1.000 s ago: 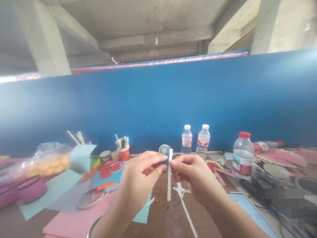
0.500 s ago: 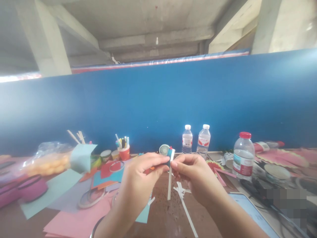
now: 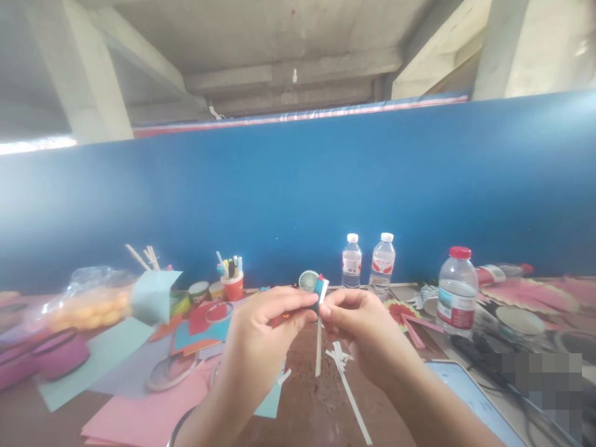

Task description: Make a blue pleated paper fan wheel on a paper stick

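Observation:
Between the fingertips of my left hand is a small blue piece with a white band along its right edge and a red bit on top. Thumb and fingers pinch it from the left. My right hand is closed at the white band, thumb against fingers, on the piece's right side. A narrow pale strip hangs straight down below the fingertips; whether it is joined to the blue piece is hidden. Just behind stands a small round white fan.
White paper strips lie on the brown table. Coloured paper sheets and rings spread leftward, near a cup of pens. Water bottles stand right, beside a tablet and dark cables.
Almost nothing differs. My right fingers have shifted very slightly at the white band, while my left hand keeps its pinch in the same place.

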`<state>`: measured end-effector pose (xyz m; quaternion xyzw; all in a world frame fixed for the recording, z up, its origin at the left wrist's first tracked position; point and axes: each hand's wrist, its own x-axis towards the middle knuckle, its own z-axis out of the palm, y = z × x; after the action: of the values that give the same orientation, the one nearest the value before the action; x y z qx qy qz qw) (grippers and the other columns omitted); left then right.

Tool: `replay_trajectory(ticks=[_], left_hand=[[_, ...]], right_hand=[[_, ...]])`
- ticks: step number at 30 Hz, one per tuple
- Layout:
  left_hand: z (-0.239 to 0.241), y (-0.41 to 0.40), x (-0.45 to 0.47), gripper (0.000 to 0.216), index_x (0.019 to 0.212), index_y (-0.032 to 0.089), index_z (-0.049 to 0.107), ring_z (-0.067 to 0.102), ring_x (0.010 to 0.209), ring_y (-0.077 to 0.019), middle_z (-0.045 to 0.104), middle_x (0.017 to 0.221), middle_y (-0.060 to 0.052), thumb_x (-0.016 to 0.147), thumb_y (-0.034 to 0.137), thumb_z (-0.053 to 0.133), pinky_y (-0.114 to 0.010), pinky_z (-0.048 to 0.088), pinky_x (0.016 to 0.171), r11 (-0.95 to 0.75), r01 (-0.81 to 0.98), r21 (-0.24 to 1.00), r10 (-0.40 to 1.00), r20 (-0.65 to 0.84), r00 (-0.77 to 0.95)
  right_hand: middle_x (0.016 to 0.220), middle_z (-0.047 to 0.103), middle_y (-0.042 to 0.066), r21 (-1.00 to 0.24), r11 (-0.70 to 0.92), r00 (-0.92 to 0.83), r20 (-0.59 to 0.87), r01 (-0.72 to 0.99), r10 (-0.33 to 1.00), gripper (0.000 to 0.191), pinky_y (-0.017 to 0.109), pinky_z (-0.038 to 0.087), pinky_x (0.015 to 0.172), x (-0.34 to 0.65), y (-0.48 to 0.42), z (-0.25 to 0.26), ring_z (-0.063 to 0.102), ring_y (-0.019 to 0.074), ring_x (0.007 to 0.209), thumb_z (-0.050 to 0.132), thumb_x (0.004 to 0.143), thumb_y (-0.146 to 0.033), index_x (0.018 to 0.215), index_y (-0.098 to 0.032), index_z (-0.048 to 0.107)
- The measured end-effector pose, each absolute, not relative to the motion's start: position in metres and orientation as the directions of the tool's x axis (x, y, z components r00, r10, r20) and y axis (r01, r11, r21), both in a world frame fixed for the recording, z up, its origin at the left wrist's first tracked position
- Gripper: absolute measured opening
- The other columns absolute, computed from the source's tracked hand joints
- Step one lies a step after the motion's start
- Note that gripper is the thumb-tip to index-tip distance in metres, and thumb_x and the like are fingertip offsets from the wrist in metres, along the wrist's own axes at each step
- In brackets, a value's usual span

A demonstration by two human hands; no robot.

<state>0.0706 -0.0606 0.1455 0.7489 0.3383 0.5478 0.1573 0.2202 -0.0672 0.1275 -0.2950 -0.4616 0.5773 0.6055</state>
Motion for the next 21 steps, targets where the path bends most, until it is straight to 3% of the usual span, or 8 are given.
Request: replay_trajectory(ticks=[10,15,21], left_hand=[[0.1459,-0.068,0.0695,0.02,0.082,0.029,0.071,0.067,0.072,-0.0152,0.071,0.08,0.002,0.069,0.014,0.066,-0.019,0.057,0.055,-0.684,0.28,0.673,0.727,0.66,0.19],[0.1456,-0.0707,0.0741,0.03,0.086,0.028,0.07,0.067,0.075,-0.017,0.071,0.084,0.002,0.06,0.014,0.073,-0.021,0.058,0.059,-0.717,0.284,0.636,0.693,0.692,0.202],[0.1436,-0.0677,0.0723,0.024,0.08,0.028,0.07,0.065,0.081,-0.0153,0.07,0.082,0.002,0.067,0.008,0.066,-0.021,0.057,0.066,-0.751,0.282,0.597,0.653,0.734,0.186]], right_hand=[[0.051,0.054,-0.004,-0.843,0.182,-0.131,0.284,-0.506,0.95,0.019,0.017,0.034,0.043,0.2172,-0.0678,0.1267,0.045,0.0052,0.045,0.078,0.056,-0.021,0.058,-0.015,0.059],[0.052,0.053,-0.005,-0.827,0.237,-0.078,0.319,-0.51,0.944,0.02,0.018,0.037,0.046,0.2155,-0.069,0.1268,0.046,0.0059,0.046,0.077,0.058,-0.022,0.06,-0.016,0.057],[0.075,0.063,0.0,-0.856,0.413,-0.001,0.435,-0.31,0.901,0.03,0.024,0.046,0.058,0.2192,-0.0704,0.1284,0.057,0.0123,0.066,0.077,0.058,-0.023,0.087,-0.024,0.068]])
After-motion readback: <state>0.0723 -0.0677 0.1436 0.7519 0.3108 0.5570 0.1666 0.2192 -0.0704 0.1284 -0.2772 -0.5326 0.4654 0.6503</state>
